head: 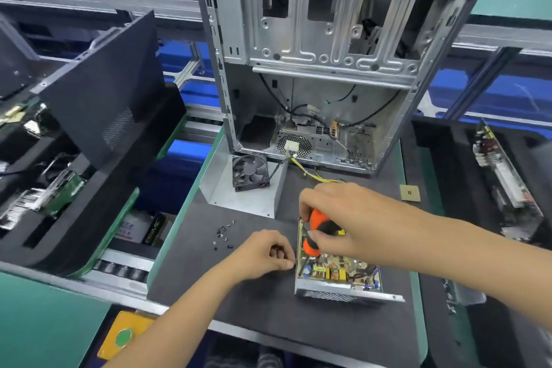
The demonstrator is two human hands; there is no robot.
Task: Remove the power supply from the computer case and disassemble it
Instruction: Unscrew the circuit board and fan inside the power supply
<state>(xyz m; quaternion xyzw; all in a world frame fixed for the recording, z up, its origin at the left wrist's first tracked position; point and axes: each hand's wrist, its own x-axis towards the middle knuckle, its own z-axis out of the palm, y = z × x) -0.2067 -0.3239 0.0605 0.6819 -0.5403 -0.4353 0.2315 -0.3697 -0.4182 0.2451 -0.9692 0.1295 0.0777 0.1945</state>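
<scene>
Two bare hands over a dark grey foam work mat (260,308). Right hand (337,218) curled round an orange-and-black screwdriver handle (317,233), tip down inside the opened power supply (337,278): a shallow silver sheet-metal tray, perforated front wall, lid off, crowded circuit board bare to view. Left hand (263,254) just beside the tray's left wall, fingers curled, thumb and forefinger pinched together; whether on a screw, cannot tell. Near the mat's front-right, close to its right edge. Behind, lying flat, a bent silver metal cover (221,188) with a black square fan (250,172). Further back, upright, an open silver steel computer case (313,54), yellow wires (310,172) trailing from it toward the right hand. Left of the hands, small black loose screws (223,233) scattered on bare mat, well apart from the supply. Beyond the right wrist, a small gold square chip (409,193).
</scene>
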